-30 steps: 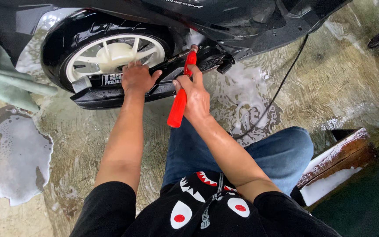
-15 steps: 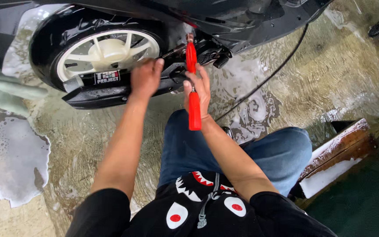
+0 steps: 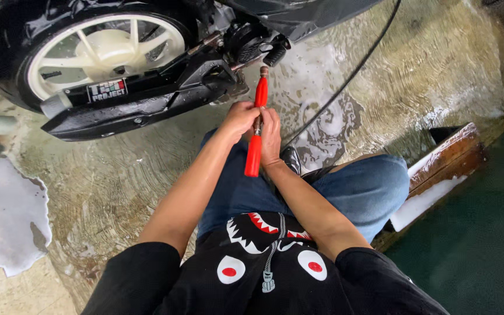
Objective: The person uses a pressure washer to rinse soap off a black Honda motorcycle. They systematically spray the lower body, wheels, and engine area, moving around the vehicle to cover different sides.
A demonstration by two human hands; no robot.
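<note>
Tool (image 3: 256, 125) upright in hands, tip toward motorcycle (image 3: 147, 87).

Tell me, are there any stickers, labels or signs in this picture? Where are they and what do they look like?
Sticker: on the black exhaust cover below the white wheel; a small rectangle, black with white letters and a red patch.
Shirt print: on the person's black top, low in the middle; a cartoon shark face with white teeth, red mouth and white eyes with red dots.
No packages, signs or screens show.
</note>
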